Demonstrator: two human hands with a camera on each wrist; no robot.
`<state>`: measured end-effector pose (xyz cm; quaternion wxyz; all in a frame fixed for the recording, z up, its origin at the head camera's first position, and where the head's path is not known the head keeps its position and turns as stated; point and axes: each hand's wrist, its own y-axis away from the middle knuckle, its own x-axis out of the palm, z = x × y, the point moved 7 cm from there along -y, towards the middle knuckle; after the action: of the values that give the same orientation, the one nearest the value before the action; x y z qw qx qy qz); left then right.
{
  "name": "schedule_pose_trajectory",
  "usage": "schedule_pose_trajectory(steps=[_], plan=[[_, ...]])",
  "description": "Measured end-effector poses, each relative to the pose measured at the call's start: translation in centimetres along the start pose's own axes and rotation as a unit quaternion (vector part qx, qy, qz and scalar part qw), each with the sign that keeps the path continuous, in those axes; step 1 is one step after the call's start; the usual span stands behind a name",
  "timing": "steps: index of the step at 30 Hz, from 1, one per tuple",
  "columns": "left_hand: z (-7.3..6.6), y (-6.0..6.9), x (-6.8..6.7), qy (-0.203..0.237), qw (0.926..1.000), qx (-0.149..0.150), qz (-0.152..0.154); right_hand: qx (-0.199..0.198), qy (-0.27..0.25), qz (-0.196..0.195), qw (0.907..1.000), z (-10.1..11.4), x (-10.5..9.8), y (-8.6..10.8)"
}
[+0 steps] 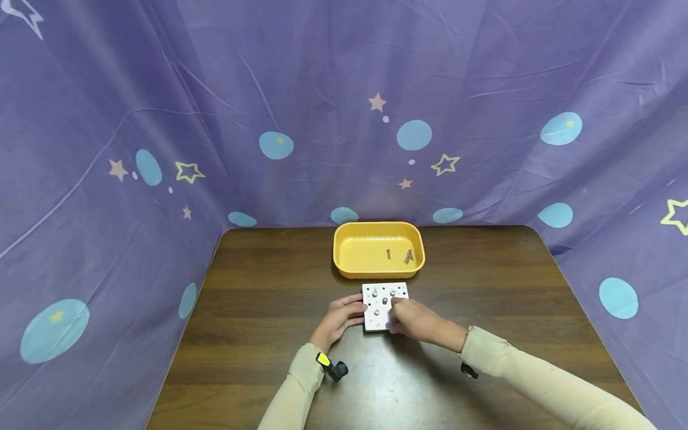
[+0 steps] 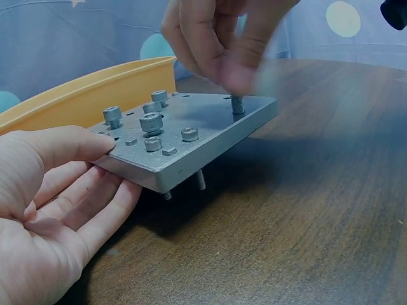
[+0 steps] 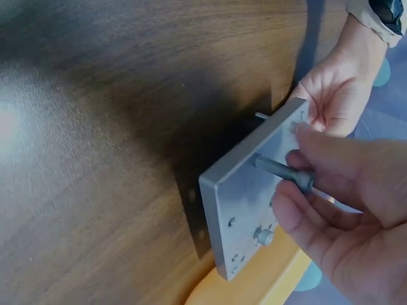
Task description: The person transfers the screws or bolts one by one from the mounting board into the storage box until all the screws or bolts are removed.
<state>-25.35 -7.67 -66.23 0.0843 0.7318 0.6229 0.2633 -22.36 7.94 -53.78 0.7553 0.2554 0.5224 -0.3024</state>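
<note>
From where I stand, purple-blue cloth (image 1: 322, 83) hangs round the back and both sides of the table, creased and printed with pale blue ovals (image 1: 414, 135) and with stars (image 1: 377, 102), some solid, some outlined. The table (image 1: 258, 334) is brown wood grain, its far corners rounded, and light gleams off the near part of its top. A yellow tray (image 1: 360, 248) sits near the far edge, against the cloth side, with a few small metal pieces (image 1: 408, 257) lying mostly toward its right end.

Just this side of the tray is a metal plate (image 1: 380, 323), set with several bolts, raised off the wood at its near corner, bolt ends poking out underneath and a shadow below. The person's left hand (image 1: 338, 318) clamps its left edge, thumb on top and fingers beneath. The right hand (image 1: 418, 321) has thumb and fingers pinched about the head of a long bolt (image 3: 277, 169) standing in the plate. Both sleeves (image 1: 537, 370) are pale beige.
</note>
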Motion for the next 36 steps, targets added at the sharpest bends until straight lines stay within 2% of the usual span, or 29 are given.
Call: schedule_pose_trajectory(steps=[3,7,9,12,18,21,24,27,31,34,36], plan=[[0.0,0.0,0.0,-0.001,1.0000,0.002,0.001,0.026,-0.002,-0.019,0.9995,-0.1,0.0,-0.2],[0.0,0.0,-0.1,0.000,1.0000,-0.002,-0.001,0.095,0.023,-0.043,0.9943,-0.6,-0.2,-0.2],[-0.1,0.0,-0.1,0.003,1.0000,-0.005,-0.003,0.115,0.034,-0.048,0.9916,-0.8,-0.4,-0.1],[-0.1,0.0,-0.1,0.002,1.0000,-0.002,-0.001,0.102,0.040,-0.044,0.9930,-0.8,-0.4,0.0],[0.0,0.0,-0.1,0.002,1.0000,-0.004,0.000,0.007,0.035,-0.040,0.9985,0.0,-0.7,0.0],[-0.1,0.0,0.0,0.002,1.0000,-0.003,0.000,-0.016,0.040,-0.027,0.9987,0.3,-0.7,0.0],[-0.1,0.0,0.0,0.003,1.0000,-0.002,0.001,-0.003,0.035,-0.014,0.9993,0.2,-0.5,0.1],[0.0,-0.1,-0.1,0.004,1.0000,-0.004,-0.002,0.040,0.010,-0.003,0.9991,-0.1,-0.3,0.1],[0.0,-0.1,-0.1,0.004,1.0000,-0.004,-0.004,0.095,0.008,0.000,0.9955,-0.7,-0.4,0.2],[0.1,-0.2,-0.1,0.002,1.0000,-0.003,-0.004,0.097,0.009,0.000,0.9952,-0.9,-0.5,0.3],[0.2,-0.2,-0.1,0.001,1.0000,0.000,-0.002,0.074,-0.001,0.000,0.9973,-0.7,-0.6,0.4]])
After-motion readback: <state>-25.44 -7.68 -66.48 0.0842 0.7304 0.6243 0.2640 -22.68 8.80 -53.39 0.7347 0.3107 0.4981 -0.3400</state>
